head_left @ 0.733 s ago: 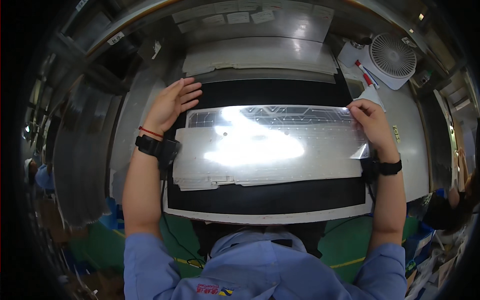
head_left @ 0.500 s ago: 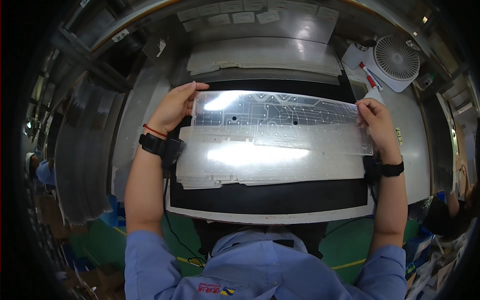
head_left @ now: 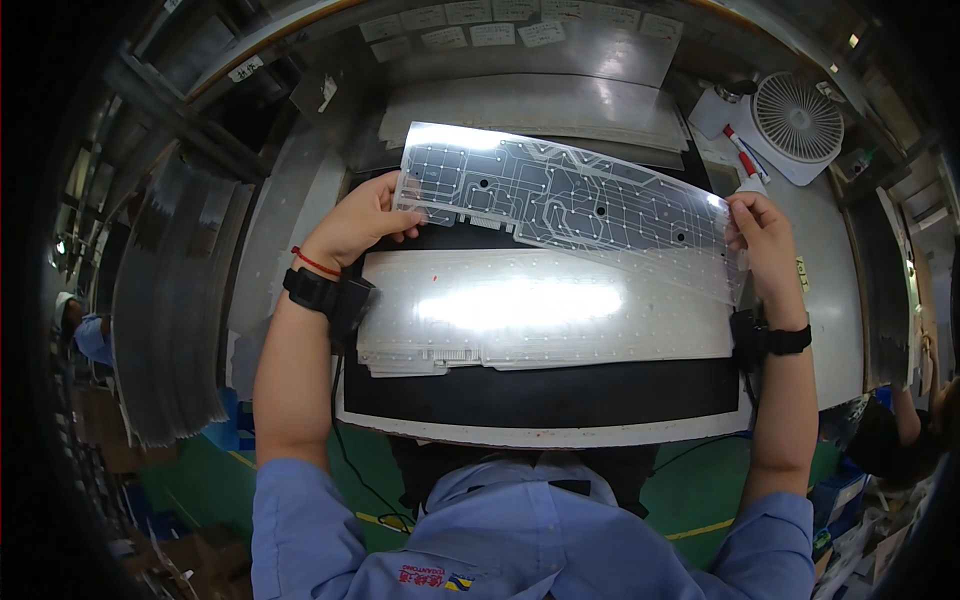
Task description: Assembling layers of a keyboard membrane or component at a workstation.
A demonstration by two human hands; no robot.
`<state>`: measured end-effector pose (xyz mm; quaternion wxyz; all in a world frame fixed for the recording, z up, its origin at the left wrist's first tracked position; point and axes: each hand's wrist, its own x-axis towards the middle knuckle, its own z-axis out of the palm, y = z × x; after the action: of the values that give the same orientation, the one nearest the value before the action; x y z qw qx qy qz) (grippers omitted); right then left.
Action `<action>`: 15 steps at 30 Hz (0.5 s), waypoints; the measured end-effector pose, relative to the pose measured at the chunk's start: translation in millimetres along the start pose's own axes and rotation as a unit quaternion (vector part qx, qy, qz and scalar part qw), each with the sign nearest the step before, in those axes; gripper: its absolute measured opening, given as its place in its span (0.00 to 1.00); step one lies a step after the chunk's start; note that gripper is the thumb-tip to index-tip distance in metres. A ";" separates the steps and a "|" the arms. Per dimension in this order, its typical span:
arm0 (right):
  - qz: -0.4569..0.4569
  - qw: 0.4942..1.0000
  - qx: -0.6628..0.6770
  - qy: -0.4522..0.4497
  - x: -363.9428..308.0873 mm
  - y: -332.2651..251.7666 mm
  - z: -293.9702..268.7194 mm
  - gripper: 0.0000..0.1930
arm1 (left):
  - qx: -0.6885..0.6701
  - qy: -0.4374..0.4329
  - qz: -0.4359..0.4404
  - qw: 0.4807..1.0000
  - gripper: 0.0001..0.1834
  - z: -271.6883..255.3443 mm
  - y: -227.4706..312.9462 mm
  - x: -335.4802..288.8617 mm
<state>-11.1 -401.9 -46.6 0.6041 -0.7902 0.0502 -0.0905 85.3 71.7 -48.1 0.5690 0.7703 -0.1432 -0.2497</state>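
A clear plastic sheet [head_left: 570, 205] printed with fine white circuit lines is held up above the far part of the black mat [head_left: 540, 395], tilted so its left end sits higher and farther away than its right. The left hand [head_left: 355, 222] has its grip closed on the sheet's lower left corner, thumb on top and fingers underneath. The right hand [head_left: 765, 240] is pinched shut on the sheet's right end, fingers wrapped over the edge. Both wrists carry black straps, and the left wrist also has a thin red band [head_left: 315, 263].

Just below the lifted sheet, a stack of white sheets [head_left: 540, 310] lies flat on the mat, glaring under the light, its left end touching the left wrist strap. The mat has a pale border along its near edge.

Beyond the mat, at the far edge of the surface, a pile of grey sheets [head_left: 540, 105] lies flat. Above that, a row of small pale rectangular labels [head_left: 470, 25] is stuck along the back wall. At the far right corner of the surface stands a small white fan [head_left: 795, 120], with a red-and-white pen [head_left: 740, 155] beside it. A small yellow label [head_left: 802, 272] is stuck near the right edge of the surface.
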 end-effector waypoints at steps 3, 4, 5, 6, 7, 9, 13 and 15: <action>-0.004 1.000 0.005 0.001 0.1 -0.2 0.8 0.08 | -0.014 0.006 -0.003 1.000 0.19 -1.9 -4.4 2.9; -0.008 1.000 0.007 0.000 0.1 -0.7 1.0 0.08 | -0.019 0.012 0.000 1.000 0.19 -2.4 -6.8 3.9; -0.011 1.000 0.008 -0.001 -0.3 -0.6 0.9 0.08 | -0.025 0.018 0.003 1.000 0.19 -1.8 -7.9 4.6; -0.011 1.000 0.008 -0.002 -0.4 -0.3 0.6 0.08 | -0.029 0.017 0.002 0.999 0.19 -1.2 -7.7 4.9; -0.011 1.000 0.009 -0.003 -0.2 0.0 0.2 0.08 | -0.032 0.015 0.002 0.999 0.19 0.0 -6.4 5.0; -0.011 1.000 0.009 -0.002 -0.1 -0.2 0.3 0.08 | -0.036 0.016 0.001 0.999 0.19 0.3 -5.9 5.6; -0.011 1.000 0.009 0.001 -1.0 -1.5 1.1 0.08 | -0.038 0.031 -0.006 0.999 0.19 1.9 -5.7 5.2; -0.010 1.000 0.009 0.002 -0.9 -1.8 1.0 0.08 | -0.040 0.037 -0.011 0.998 0.18 2.8 -4.1 5.8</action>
<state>-11.9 -400.3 -45.2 0.6103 -0.7848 0.0426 -0.0988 88.4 67.8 -54.0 0.6016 0.7571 -0.1029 -0.2330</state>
